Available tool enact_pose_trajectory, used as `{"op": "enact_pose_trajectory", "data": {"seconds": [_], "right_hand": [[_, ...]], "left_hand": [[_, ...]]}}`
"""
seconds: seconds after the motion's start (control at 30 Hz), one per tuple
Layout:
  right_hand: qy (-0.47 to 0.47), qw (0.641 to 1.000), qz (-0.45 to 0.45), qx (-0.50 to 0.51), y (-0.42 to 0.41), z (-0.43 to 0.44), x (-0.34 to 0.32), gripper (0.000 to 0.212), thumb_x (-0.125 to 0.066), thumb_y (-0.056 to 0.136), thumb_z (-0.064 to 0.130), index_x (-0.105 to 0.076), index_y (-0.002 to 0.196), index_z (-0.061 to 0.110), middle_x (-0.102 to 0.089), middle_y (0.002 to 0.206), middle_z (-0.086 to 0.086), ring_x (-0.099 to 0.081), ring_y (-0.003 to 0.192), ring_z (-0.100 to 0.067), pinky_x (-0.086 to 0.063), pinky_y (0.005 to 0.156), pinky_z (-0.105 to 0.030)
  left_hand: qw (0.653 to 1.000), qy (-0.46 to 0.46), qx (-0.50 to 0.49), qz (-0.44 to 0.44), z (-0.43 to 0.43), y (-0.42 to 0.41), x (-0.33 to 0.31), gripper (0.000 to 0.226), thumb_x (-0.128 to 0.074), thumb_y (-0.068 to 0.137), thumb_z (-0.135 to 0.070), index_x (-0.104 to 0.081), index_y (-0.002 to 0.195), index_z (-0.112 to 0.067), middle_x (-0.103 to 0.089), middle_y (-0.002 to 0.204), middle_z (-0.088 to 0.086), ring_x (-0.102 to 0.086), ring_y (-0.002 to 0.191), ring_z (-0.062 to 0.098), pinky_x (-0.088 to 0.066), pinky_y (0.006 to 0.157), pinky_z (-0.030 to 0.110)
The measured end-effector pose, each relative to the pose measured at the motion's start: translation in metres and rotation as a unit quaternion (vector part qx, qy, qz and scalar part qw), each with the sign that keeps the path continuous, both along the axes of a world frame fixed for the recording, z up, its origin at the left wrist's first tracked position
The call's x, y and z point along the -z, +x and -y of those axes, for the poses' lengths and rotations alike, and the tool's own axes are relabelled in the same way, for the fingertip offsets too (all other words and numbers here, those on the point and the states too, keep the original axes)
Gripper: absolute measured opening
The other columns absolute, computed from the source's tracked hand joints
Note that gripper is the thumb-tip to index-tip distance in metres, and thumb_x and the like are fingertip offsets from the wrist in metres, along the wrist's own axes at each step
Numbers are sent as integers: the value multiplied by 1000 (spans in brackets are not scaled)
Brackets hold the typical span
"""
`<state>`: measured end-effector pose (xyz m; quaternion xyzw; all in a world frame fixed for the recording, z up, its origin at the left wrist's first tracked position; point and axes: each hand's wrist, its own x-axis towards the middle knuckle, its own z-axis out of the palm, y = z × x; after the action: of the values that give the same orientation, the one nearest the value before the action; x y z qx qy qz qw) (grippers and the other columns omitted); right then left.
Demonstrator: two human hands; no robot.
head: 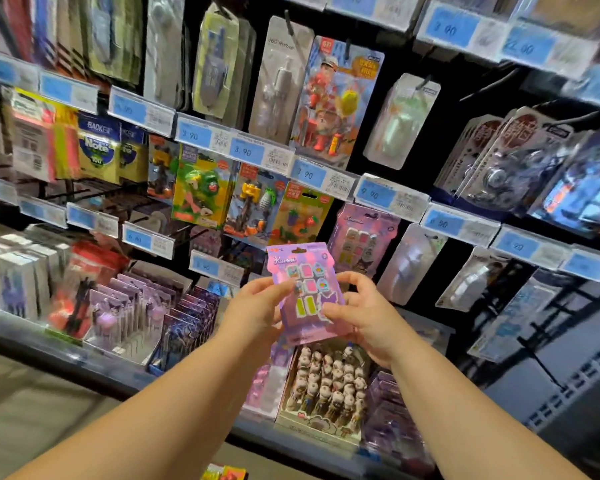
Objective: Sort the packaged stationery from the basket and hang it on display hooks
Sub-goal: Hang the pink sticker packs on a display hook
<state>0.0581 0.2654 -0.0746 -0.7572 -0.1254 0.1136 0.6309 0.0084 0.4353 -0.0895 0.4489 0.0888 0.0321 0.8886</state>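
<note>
Purple eraser pack [305, 292] upright before shelves [461, 223], left hand [257, 306] and right hand [364, 317] pinching its side edges. Probable matching pack [361, 237] hangs just beyond, blurred. Risk: hang hole [299, 251] misses hook, light pinch slips.

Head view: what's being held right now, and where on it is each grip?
The purple blister pack, in both hands: the left hand pinches its left edge, the right hand its lower right edge.

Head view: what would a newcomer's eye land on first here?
The purple pack at centre, pinched between the left hand and the right hand. Just up and right of it hangs a matching pack, and blue price labels line the shelf rails.
</note>
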Motion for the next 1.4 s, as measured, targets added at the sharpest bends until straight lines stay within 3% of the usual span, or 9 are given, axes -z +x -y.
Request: {"op": "enact_pose_trajectory", "data": {"seconds": [0.1, 0.27, 0.47, 0.63, 0.8, 0.93, 1.13, 1.3, 1.4], "right_hand": [[-8, 997, 64, 47, 2, 10, 3, 55, -68, 87, 0, -42, 131, 21, -72, 108, -8, -70, 97, -27, -57, 83, -47], [43, 981, 122, 146, 4, 24, 3, 36, -62, 91, 1, -47, 121, 15, -71, 107, -3, -71, 94, -21, -59, 73, -35], [52, 968, 144, 197, 18, 29, -3, 36, -64, 92, 10, -46, 122, 18, -69, 110, 0, -70, 96, -18, -58, 83, -41], [73, 968, 132, 203, 26, 26, -6, 35, -61, 94, 11, -44, 124, 18, -68, 105, 8, -70, 89, -7, -58, 76, -30], [87, 968, 108, 208, 37, 24, -7, 34, -59, 96, 13, -44, 123, 24, -66, 110, 3, -68, 96, -15, -58, 82, -35], [3, 957, 149, 247, 45, 22, -11, 29, -58, 96, 21, -48, 123, 27, -64, 102, 10, -63, 91, -12, -52, 84, -36], [-182, 917, 193, 299, 46, 27, -10, 40, -53, 98, 29, -52, 137, 20, -47, 135, -5, -47, 88, -8, -38, 86, -25], [-190, 895, 280, 290, 28, 15, -7, 5, -59, 93, 27, -59, 98, 27, -60, 98, 0, -53, 84, -12, -48, 83, -32], [-205, 906, 311, 200, 11, -10, 21, 5, -63, 90, 23, -64, 93, 19, -51, 70, 12, -49, 67, -5, -44, 70, -21]], "left_hand": [[997, 69, -1, 36, 14, 11, -5, 14, -61, 93, -7, -64, 104, -14, -72, 103, 15, -70, 69, 20, -53, 48, 28], [970, 220, 51, 89, 39, 35, -17, 37, -66, 91, -13, -60, 124, -29, -72, 106, 1, -69, 81, 19, -49, 53, 25], [944, 314, 16, 97, 56, 52, -37, 36, -64, 92, -20, -56, 126, -28, -66, 99, -4, -65, 92, 19, -51, 72, 30], [945, 316, -3, 87, 60, 67, -41, 48, -65, 93, -21, -50, 138, -25, -66, 107, -1, -64, 86, 13, -47, 55, 14], [934, 348, -21, 77, 60, 74, -44, 47, -64, 94, -24, -50, 139, -26, -58, 86, -14, -59, 72, 4, -47, 50, 12], [890, 449, -57, 56, 59, 86, -51, 56, -64, 93, -34, -43, 144, -23, -61, 112, -4, -52, 75, 9, -40, 51, 14], [842, 529, -96, 35, 50, 101, -46, 52, -66, 91, -39, -50, 134, -16, -52, 132, 9, -57, 99, 24, -42, 76, 31], [825, 546, -122, 83, 38, 81, -30, 39, -64, 93, -33, -52, 127, -18, -53, 118, 2, -49, 90, 14, -36, 74, 23], [830, 538, -95, 111, 21, 40, 13, 23, -66, 91, -30, -51, 106, -22, -53, 89, -8, -50, 73, 5, -35, 57, 15]]}}
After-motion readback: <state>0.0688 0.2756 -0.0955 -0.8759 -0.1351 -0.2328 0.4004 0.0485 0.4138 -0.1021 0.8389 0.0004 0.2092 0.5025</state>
